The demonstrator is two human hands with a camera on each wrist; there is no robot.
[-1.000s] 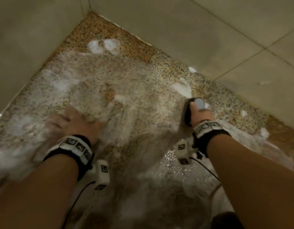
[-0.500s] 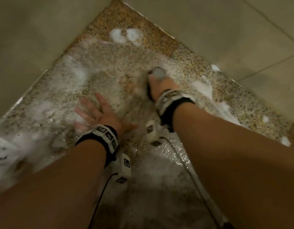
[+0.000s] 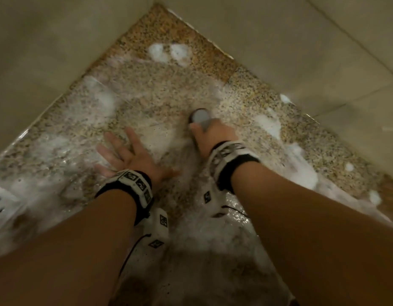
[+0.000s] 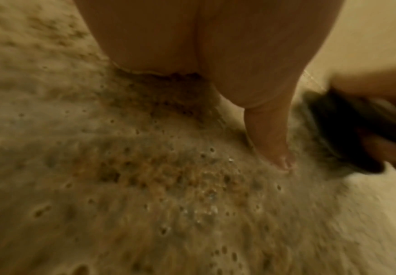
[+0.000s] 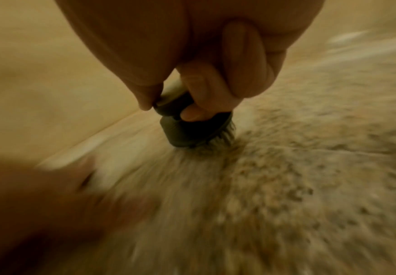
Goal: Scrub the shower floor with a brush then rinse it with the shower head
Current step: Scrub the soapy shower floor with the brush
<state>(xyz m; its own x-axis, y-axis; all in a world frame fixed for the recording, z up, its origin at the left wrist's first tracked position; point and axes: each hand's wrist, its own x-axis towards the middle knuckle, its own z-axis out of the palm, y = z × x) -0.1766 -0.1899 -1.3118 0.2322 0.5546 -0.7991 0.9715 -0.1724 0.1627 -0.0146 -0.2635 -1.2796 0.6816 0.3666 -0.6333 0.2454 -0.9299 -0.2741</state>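
Left wall tiles [image 3: 36, 62]: beige, meeting the floor along a diagonal edge.
Shower floor [image 3: 147, 102]: speckled stone, wet, streaked with white foam [image 3: 103, 100].
Left hand [image 3: 125, 155]: flat on the wet floor, fingers straight and spread, holding nothing.
Brush [image 3: 200, 117]: dark round body, grey top, bristles down on the floor near the middle, just right of the left hand.
Right hand [image 3: 213, 135]: fingers curled round the brush handle, thumb pressed against its side.
Right wall tiles [image 3: 323, 51]: beige, foam clumps along the base.
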